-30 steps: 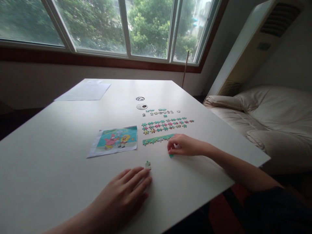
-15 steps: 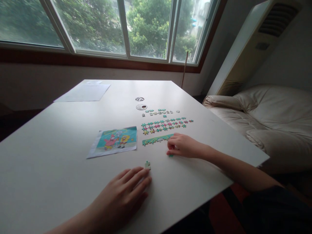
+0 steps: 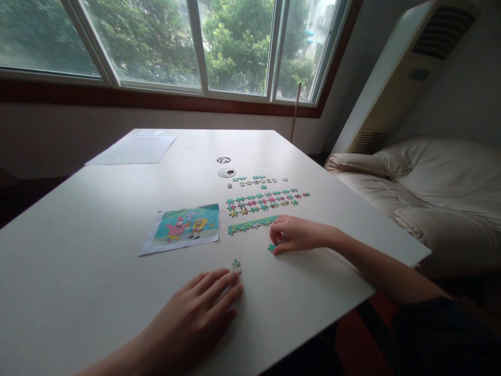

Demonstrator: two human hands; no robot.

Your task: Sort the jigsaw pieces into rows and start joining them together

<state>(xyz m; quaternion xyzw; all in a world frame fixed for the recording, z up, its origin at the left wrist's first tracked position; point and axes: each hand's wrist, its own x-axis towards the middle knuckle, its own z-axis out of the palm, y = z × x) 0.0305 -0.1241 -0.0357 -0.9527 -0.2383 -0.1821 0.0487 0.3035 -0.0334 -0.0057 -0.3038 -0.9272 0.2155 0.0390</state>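
Note:
My left hand (image 3: 201,305) lies flat on the table with its fingers stretched out. Its fingertips touch the lower edge of a pale green puzzle piece (image 3: 236,265). My right hand (image 3: 291,234) is closed in a pinch, the thumb and curled fingers gripping a teal puzzle piece (image 3: 271,248) low over the tabletop. Just above that piece is a joined strip of green puzzle pieces (image 3: 250,225), its right end partly hidden by my right hand. Farther back, loose puzzle pieces (image 3: 258,203) in teal, pink and yellow lie in rows.
A printed cartoon picture (image 3: 188,225) rests left of the strip on the white table (image 3: 78,250). Paler pieces (image 3: 256,181) and two round table inserts (image 3: 226,173) are farther back. White paper sheets (image 3: 133,150) lie far left. A cream sofa (image 3: 438,198) stands to the right.
My right hand has shifted slightly, with its thumb now lower and more of the teal puzzle piece showing. My left hand stays in place.

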